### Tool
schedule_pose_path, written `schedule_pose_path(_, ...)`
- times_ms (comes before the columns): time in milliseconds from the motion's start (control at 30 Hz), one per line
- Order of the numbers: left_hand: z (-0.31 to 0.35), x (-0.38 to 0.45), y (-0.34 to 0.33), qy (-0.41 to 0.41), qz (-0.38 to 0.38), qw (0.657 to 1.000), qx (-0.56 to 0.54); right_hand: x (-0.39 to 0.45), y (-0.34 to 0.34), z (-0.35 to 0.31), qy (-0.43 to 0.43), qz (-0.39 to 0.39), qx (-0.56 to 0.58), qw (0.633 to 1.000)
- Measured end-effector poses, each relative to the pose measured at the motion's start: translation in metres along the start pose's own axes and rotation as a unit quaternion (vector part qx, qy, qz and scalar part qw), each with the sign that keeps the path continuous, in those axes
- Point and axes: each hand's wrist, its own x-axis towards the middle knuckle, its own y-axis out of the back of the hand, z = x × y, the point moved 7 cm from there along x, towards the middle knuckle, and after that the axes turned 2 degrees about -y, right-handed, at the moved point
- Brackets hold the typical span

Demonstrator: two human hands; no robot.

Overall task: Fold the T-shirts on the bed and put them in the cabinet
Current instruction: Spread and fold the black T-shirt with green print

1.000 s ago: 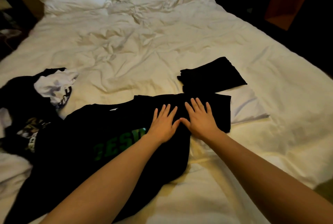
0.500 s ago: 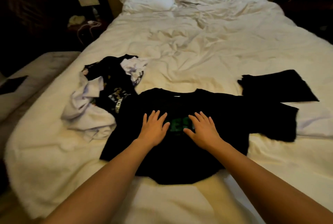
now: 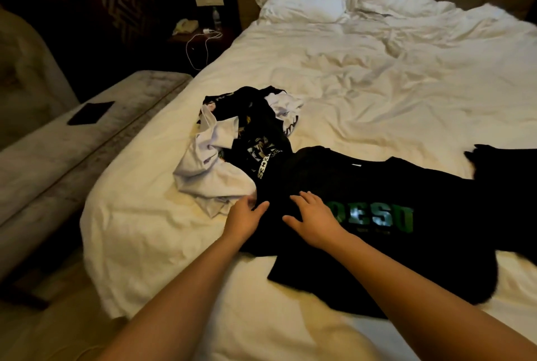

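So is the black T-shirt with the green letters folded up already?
Not yet. The black T-shirt with green letters lies spread flat on the white bed sheet, letters showing, with the left hand and right hand resting on it.

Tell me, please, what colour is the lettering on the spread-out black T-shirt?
Green lettering on the black T-shirt, showing best in the head view.

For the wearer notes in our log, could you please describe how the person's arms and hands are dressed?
Both forearms are bare as far as the frame shows: no sleeves, gloves, watch or bracelets. The left hand and right hand show no rings that I can make out, though the dim light hides fine detail.
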Motion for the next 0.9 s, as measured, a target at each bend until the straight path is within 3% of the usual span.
schedule_pose_path(100,-0.008,0.004,0.001,0.037,-0.044,0.992,-0.114,0.006,-0.004,-0.010,0.001,0.002,-0.006,1.000)
schedule_pose_path(200,-0.006,0.017,0.015,0.014,-0.042,0.985,-0.167,0.010,-0.005,-0.016,-0.006,0.012,-0.001,1.000)
schedule_pose_path(467,0.010,0.055,0.091,-0.048,0.048,0.998,0.020,0.025,-0.001,-0.043,0.018,0.033,0.031,0.999)
schedule_pose_path(533,0.002,0.055,0.095,0.003,0.016,1.000,-0.016,0.028,-0.001,-0.048,0.025,0.047,0.030,0.998)
schedule_pose_path(633,-0.020,0.043,0.087,0.099,-0.114,0.987,-0.047,0.031,0.000,-0.049,0.041,0.094,0.021,0.994)
schedule_pose_path(733,-0.037,0.030,0.086,0.083,-0.203,0.976,-0.014,0.032,-0.003,-0.050,0.053,0.110,0.018,0.992)
schedule_pose_path(833,-0.046,0.027,0.089,0.051,-0.213,0.974,-0.052,0.034,-0.003,-0.052,0.060,0.119,0.019,0.991)
schedule_pose_path(900,-0.045,0.031,0.099,0.031,-0.148,0.978,-0.142,0.033,0.000,-0.056,0.073,0.140,0.026,0.987)
